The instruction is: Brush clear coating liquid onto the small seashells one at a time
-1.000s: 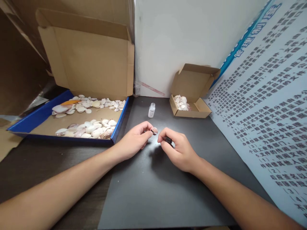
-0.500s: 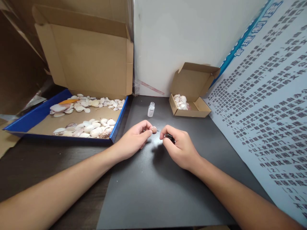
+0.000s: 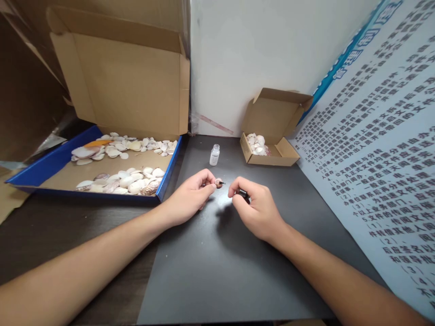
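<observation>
My left hand pinches a small brownish shell between thumb and fingertips, above the dark mat. Facing it, my right hand is closed around a black brush cap. Its thin stem is hard to see, but a dark tip lies against or just in front of the shell; I cannot tell which. Beyond both hands a small clear glass bottle with a white label stands upright and uncapped on the mat.
On the left lies an open blue-sided box with many pale shells, its cardboard lid raised. At the back right, a small open cardboard box holds white shells. A printed board borders the right side.
The dark tip now shows over the shell, where before it was beside it. The shell has turned slightly in my left hand. Both hands stay in nearly the same place.
</observation>
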The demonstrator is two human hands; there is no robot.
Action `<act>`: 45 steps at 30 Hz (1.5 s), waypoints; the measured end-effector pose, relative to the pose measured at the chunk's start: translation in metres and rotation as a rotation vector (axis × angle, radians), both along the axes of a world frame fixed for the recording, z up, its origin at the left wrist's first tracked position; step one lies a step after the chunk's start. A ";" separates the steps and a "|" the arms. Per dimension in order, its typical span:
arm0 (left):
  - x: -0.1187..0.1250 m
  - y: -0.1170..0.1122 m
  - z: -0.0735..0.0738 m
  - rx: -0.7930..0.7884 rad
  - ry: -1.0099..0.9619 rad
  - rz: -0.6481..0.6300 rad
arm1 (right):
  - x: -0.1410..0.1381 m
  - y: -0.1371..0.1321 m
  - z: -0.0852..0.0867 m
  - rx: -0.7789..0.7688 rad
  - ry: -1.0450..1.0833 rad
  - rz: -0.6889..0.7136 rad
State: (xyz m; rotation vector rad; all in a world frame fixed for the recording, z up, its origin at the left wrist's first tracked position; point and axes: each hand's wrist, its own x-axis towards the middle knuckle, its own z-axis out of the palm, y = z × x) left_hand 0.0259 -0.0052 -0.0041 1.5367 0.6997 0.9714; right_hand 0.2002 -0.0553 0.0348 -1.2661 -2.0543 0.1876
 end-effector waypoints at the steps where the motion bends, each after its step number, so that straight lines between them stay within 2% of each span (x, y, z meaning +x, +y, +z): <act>1: 0.000 0.000 -0.001 0.002 -0.003 0.001 | 0.000 0.001 0.001 0.005 0.008 -0.029; 9: 0.000 0.004 -0.004 0.010 -0.023 -0.013 | 0.003 0.002 0.000 -0.051 0.078 0.071; 12: 0.000 0.003 -0.002 0.009 0.004 -0.006 | 0.009 0.008 -0.001 -0.110 0.174 0.050; 16: 0.000 0.000 0.001 0.044 0.029 -0.008 | 0.012 0.018 0.004 -0.171 0.360 0.089; 19: -0.001 -0.002 0.003 0.041 0.031 -0.008 | 0.006 0.029 0.018 -0.185 0.480 0.145; 21: -0.002 -0.001 0.003 0.042 0.036 -0.008 | -0.001 0.038 0.032 -0.177 0.468 0.163; 26: -0.001 0.003 -0.002 0.139 0.015 0.012 | -0.018 0.063 0.071 -0.071 0.213 0.038; 29: 0.000 0.005 -0.005 0.161 0.017 0.016 | -0.024 0.075 0.083 -0.074 0.103 -0.032; 33: 0.000 0.006 -0.005 0.151 0.004 0.008 | -0.026 0.087 0.084 -0.107 0.072 -0.064; 45: -0.002 0.004 -0.004 0.175 0.016 -0.005 | -0.030 0.110 0.070 -0.179 0.051 -0.107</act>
